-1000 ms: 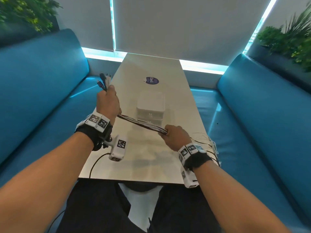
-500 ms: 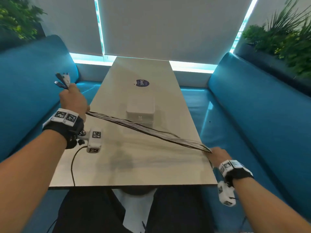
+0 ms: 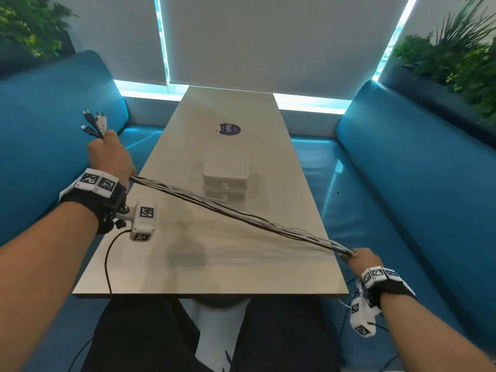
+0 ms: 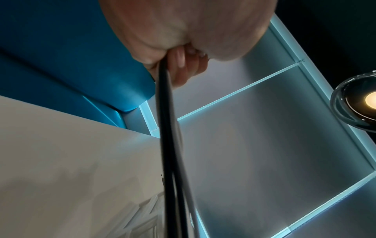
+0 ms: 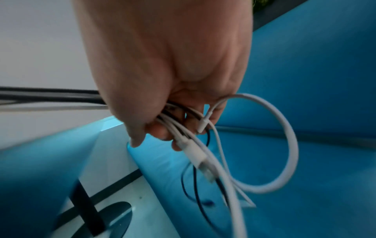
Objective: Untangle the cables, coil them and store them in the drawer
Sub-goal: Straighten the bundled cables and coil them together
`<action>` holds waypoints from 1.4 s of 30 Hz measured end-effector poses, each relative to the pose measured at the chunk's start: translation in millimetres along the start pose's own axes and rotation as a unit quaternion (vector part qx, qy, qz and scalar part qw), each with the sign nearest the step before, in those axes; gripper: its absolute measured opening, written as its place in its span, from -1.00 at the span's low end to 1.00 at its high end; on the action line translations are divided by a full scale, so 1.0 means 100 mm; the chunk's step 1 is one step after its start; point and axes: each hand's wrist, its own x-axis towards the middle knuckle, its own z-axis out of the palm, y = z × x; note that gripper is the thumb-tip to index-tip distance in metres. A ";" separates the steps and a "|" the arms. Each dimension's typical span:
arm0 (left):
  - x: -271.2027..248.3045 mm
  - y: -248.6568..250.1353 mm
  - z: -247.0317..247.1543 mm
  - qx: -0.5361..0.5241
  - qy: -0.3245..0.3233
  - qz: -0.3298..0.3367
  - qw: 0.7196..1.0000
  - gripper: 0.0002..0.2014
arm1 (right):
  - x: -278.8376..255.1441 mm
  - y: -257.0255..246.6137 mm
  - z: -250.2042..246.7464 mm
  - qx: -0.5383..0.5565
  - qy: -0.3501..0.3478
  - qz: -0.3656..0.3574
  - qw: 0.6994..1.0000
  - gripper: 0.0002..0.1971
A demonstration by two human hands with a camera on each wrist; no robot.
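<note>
A bundle of black and white cables [image 3: 241, 214] stretches taut above the table, from upper left to lower right. My left hand [image 3: 111, 157] grips one end, raised past the table's left edge, with several plug ends [image 3: 94, 123] sticking up out of the fist. My right hand [image 3: 361, 260] grips the other end beyond the table's right front corner. In the right wrist view the fingers [image 5: 160, 133] curl round the cables [image 5: 195, 145], and white loops and plugs hang loose below. The left wrist view has the black cables [image 4: 168, 145] running out of the closed fist. A small white drawer unit [image 3: 225, 175] stands mid-table, drawers shut.
The long pale table [image 3: 188, 264] runs between two blue benches [image 3: 402, 170]. A round dark sticker [image 3: 228, 129] lies beyond the drawer unit. Green plants [image 3: 456, 55] sit behind the right bench. A thin black wire [image 3: 107, 264] from my wrist camera trails over the table's front edge.
My hands have drawn far apart: the left went out left and up, the right slid down the bundle to the table's right front corner, pulling the cables straight.
</note>
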 end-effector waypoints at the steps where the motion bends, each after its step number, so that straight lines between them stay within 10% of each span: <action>1: 0.01 0.00 0.00 0.002 -0.001 -0.002 1.000 -0.59 | 0.00 0.04 0.03 0.001 -0.002 0.004 1.000 -0.66; 9: 0.04 -0.23 -0.09 0.035 0.020 0.005 0.999 -0.36 | -0.17 0.47 0.33 -0.016 -0.053 0.049 0.997 -0.73; 16: 0.04 -0.24 -0.04 0.068 -0.001 0.018 0.998 -0.24 | 0.07 0.52 0.40 -0.020 -0.040 0.112 0.993 0.13; 25: -0.04 -0.35 -0.03 0.079 -0.006 0.021 0.997 -0.25 | 0.00 0.32 0.34 -0.067 -0.111 0.008 0.992 -0.82; 42: -0.06 -0.51 0.05 0.074 -0.040 0.018 0.996 -0.23 | 0.13 0.30 0.07 0.029 0.010 0.122 0.992 -0.60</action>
